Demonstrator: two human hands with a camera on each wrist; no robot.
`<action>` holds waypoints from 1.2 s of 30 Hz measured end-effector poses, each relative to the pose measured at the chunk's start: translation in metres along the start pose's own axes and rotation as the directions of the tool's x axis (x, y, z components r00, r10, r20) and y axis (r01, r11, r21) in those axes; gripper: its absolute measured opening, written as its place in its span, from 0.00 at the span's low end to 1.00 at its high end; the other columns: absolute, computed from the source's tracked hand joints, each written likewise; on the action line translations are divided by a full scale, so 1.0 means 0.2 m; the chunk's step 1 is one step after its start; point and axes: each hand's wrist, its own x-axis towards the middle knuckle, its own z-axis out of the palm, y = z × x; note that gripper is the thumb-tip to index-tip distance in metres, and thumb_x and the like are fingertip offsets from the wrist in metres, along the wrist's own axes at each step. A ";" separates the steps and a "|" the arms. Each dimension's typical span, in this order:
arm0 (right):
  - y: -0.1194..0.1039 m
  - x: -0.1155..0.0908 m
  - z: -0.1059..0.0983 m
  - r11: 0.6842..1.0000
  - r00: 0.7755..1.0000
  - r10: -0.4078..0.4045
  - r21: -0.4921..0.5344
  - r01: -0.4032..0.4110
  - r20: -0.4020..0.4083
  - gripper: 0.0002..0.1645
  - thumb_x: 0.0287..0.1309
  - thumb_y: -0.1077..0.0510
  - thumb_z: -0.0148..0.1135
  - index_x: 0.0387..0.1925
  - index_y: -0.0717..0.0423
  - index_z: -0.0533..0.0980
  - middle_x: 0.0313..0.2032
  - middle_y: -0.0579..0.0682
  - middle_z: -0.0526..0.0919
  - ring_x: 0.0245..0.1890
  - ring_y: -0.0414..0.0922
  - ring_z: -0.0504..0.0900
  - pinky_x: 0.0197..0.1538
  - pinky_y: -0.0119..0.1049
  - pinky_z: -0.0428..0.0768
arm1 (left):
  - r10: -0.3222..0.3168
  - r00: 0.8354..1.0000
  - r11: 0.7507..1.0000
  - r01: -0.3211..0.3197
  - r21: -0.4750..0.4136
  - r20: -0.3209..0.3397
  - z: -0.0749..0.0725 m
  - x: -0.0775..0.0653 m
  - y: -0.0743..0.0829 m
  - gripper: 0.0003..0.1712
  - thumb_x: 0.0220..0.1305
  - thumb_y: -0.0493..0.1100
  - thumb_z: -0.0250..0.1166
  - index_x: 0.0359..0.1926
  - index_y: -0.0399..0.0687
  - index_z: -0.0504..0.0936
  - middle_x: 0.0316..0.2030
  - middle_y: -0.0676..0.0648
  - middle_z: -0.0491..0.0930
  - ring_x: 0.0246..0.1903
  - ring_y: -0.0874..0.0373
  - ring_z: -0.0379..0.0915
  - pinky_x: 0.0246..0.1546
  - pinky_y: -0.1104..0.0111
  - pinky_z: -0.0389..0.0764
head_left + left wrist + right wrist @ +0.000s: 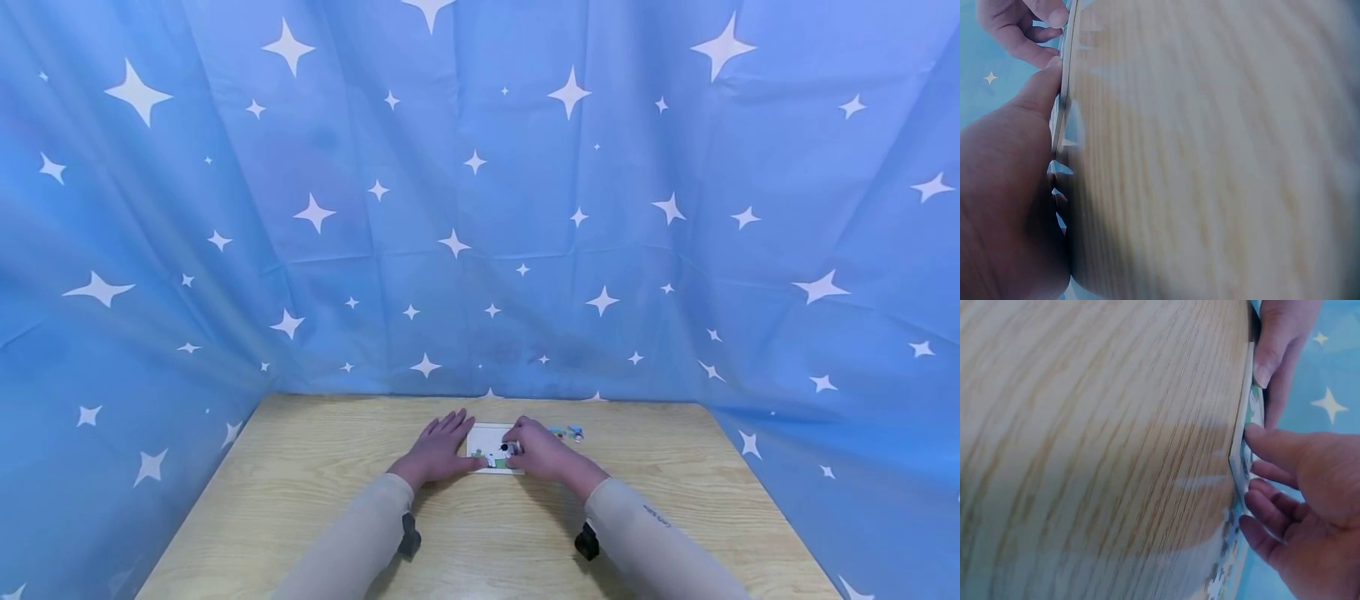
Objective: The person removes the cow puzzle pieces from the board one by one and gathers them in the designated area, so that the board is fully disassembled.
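A shallow white jigsaw puzzle tray (489,432) lies flat on the table, with colourful fitted pieces along its near side and a dark patch in the picture. My left hand (441,452) rests at its left edge, fingers spread and thumb on the near left corner. Over the right part, my right hand (546,451) touches the tray with thumb and fingertips apart. In the right wrist view the thumb (1272,442) lies on the tray's near edge (1240,419), the fingers slightly bent beside it. Whatever lies under the right fingertips is mostly hidden.
Several loose jigsaw pieces (575,432) lie just right of the tray, also seen low in the right wrist view as small pieces (1217,582). The wooden table (330,483) ends at a blue star-patterned curtain (480,333) behind and on both sides.
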 end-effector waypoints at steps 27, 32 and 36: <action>0.01 0.00 0.00 0.999 0.997 -0.010 -0.032 0.007 -0.081 0.18 0.66 0.67 0.78 0.56 0.59 0.86 0.46 0.50 0.83 0.43 0.44 0.83 0.50 0.47 0.87 | -0.035 0.999 0.999 0.034 0.024 0.024 0.05 0.05 -0.05 0.61 0.70 0.82 0.59 0.90 0.53 0.57 0.89 0.45 0.48 0.88 0.46 0.41 0.87 0.44 0.44; 0.03 0.00 0.02 0.998 0.992 -0.036 -0.053 0.030 -0.118 0.18 0.67 0.64 0.78 0.57 0.58 0.87 0.46 0.48 0.83 0.41 0.40 0.82 0.48 0.42 0.87 | -0.030 0.999 1.000 0.030 0.005 0.026 0.04 0.04 -0.04 0.61 0.71 0.81 0.58 0.90 0.51 0.56 0.89 0.44 0.48 0.88 0.45 0.40 0.87 0.43 0.43; 0.04 -0.01 0.02 0.998 0.986 -0.057 -0.011 0.056 -0.159 0.19 0.67 0.62 0.77 0.58 0.56 0.87 0.48 0.45 0.83 0.40 0.38 0.80 0.46 0.40 0.86 | -0.032 0.999 0.999 0.031 0.004 0.027 0.04 0.04 -0.04 0.60 0.72 0.80 0.59 0.90 0.53 0.55 0.89 0.45 0.47 0.88 0.46 0.39 0.87 0.45 0.42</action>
